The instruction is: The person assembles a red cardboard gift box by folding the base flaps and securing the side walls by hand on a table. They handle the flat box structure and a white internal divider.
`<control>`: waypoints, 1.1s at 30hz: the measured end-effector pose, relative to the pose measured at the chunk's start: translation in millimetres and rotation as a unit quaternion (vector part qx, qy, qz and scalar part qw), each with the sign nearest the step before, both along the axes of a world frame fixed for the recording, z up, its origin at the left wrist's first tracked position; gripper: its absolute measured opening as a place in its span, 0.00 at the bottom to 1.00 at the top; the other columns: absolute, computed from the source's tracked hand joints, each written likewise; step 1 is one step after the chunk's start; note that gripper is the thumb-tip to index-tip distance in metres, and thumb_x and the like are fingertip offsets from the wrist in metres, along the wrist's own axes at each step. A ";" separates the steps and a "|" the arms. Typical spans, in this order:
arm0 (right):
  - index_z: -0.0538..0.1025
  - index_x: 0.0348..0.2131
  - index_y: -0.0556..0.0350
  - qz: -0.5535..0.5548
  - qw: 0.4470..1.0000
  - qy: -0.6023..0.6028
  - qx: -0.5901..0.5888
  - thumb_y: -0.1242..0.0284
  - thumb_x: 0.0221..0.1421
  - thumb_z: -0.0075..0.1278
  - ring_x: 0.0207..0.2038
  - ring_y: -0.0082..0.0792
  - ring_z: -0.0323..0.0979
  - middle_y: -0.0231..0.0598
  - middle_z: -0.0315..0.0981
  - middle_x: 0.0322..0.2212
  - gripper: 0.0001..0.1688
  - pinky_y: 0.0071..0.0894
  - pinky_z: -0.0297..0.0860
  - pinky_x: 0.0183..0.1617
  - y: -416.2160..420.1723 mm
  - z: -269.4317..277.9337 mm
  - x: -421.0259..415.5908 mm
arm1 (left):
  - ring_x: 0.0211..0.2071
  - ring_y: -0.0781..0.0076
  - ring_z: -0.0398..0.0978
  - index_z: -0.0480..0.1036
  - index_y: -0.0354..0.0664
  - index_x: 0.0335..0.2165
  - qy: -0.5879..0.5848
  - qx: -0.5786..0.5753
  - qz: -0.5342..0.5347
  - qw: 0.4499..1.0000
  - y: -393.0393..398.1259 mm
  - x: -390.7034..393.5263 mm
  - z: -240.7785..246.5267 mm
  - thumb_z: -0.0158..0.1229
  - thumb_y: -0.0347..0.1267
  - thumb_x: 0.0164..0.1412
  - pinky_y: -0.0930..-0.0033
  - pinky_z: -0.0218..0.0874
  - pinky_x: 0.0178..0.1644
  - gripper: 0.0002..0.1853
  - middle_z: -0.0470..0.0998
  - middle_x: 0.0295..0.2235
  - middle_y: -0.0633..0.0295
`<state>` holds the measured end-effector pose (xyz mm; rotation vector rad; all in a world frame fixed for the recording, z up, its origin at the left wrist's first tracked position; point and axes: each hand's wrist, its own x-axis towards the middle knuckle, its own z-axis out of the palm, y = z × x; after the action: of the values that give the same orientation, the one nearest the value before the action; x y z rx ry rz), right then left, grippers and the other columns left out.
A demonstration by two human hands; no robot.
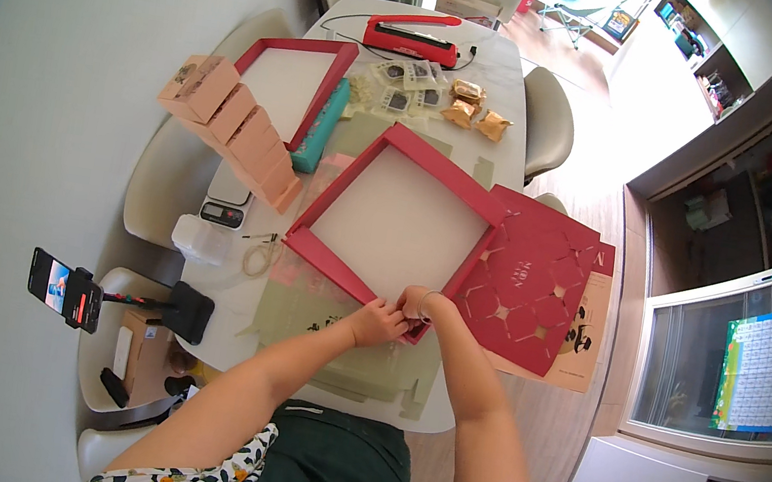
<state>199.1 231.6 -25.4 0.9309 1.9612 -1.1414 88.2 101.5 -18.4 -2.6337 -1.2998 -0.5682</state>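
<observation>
A red cardboard box (336,271) with folded-up walls and a white inner base lies turned at an angle on the table before me. At its near corner my left hand (377,324) pinches the top of the wall from outside. My right hand (419,304), with a bracelet at the wrist, reaches over the right wall and grips the same corner. The fingers of both hands meet there and partly cover the corner flaps. Beneath the box lie flat olive-green printed sheets (343,377). Right of it is a flat red die-cut sheet (525,284), overhanging the table edge.
Stacked peach boxes (245,130), a second red tray (339,77) and a teal box (321,126) stand at left. A red heat sealer (412,43) and gold-wrapped packets (493,126) lie farther back. A kitchen scale (225,206) and a phone on a stand (60,290) are nearer left.
</observation>
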 end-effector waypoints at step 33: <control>0.79 0.32 0.52 -0.004 0.999 0.036 0.036 0.69 0.43 0.54 0.32 0.36 0.76 0.39 0.77 0.27 0.13 0.32 0.72 0.38 -18.2 -3.8 -24.6 | 0.27 0.71 0.72 0.71 0.44 0.29 0.021 0.023 -0.091 0.995 -14.9 0.6 -32.5 0.50 0.32 0.47 0.74 0.65 0.26 0.08 0.72 0.24 0.66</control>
<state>174.6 213.5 -29.3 0.9482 2.0704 -1.1295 88.8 86.6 -50.9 -2.7266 -1.0287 -0.5571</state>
